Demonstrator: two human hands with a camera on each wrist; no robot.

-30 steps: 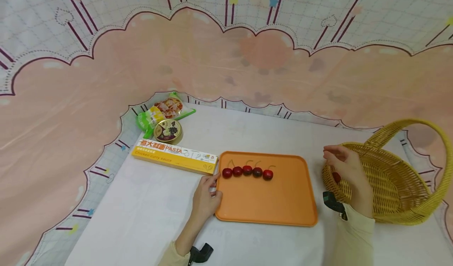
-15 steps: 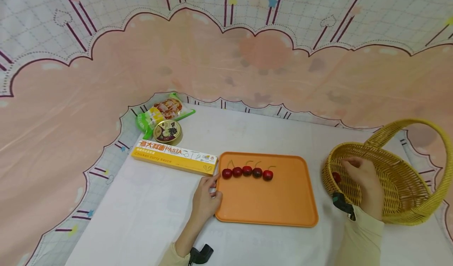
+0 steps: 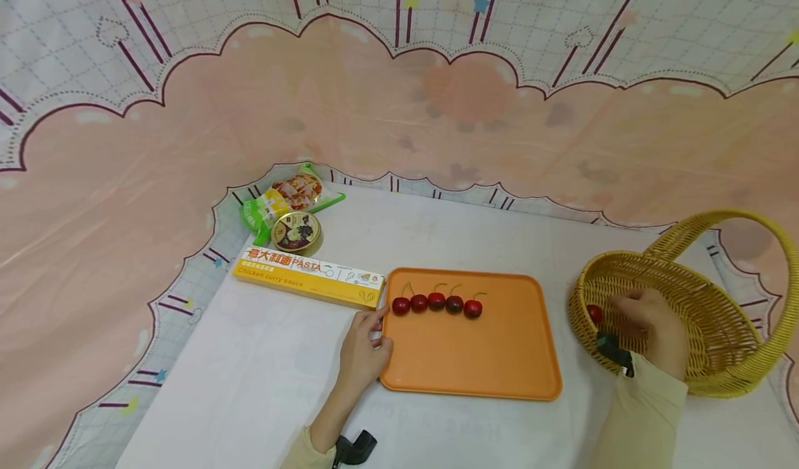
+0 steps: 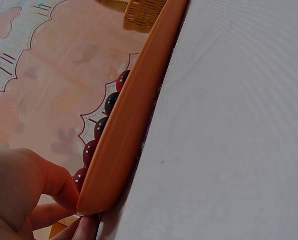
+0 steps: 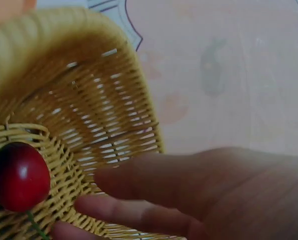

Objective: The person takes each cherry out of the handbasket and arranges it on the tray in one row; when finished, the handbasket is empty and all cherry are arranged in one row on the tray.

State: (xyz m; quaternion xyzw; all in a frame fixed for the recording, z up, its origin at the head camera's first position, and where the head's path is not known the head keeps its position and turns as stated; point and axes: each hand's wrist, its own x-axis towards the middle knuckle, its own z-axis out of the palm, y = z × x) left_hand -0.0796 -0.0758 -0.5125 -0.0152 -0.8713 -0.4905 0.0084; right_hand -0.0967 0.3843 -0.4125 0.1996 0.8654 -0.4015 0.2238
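My left hand (image 3: 365, 347) pinches the left edge of an orange tray (image 3: 468, 358); in the left wrist view its fingers (image 4: 61, 185) sit above and below the tray's corner. A row of several dark red cherries (image 3: 436, 301), some with stems showing, lies along the tray's upper left. My right hand (image 3: 658, 327) reaches down inside a yellow wicker basket (image 3: 718, 316). One cherry (image 5: 22, 176) with a green stem lies in the basket, left of the right hand's fingertips and apart from them. Nothing shows between the thumb and fingers there.
A yellow and white pasta box (image 3: 308, 276) lies against the tray's upper left corner. Behind it are a round tin (image 3: 296, 230) and a green food packet (image 3: 293, 195). The basket's tall handle (image 3: 780, 282) arches up on the right. White cloth (image 3: 250, 379) covers the table.
My right hand has moved from the basket's left rim rightward and down into the basket. The left hand, the tray and its cherries have stayed in place.
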